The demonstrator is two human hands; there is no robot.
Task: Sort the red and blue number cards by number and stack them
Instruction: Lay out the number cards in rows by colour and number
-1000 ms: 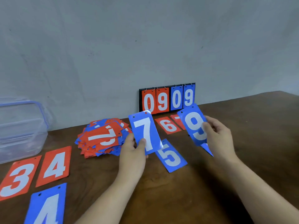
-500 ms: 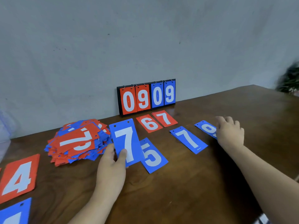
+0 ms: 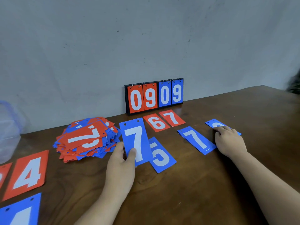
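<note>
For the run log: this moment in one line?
left hand: grips raised blue 7 | right hand: touches far-right blue card | unsorted pile: on table

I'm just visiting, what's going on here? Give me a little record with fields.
Left hand: pinches a blue 7 card
Right hand: rests on a blue card, number mostly hidden
Laid out flat: blue 7 stack, blue 5, red 6, red 7, red 4
Unsorted pile: red and blue cards, left of the held card
Against wall: scoreboard reading 0909

Scoreboard (image 3: 154, 96) 0909; half-covered card (image 3: 214, 123) perhaps 9
</note>
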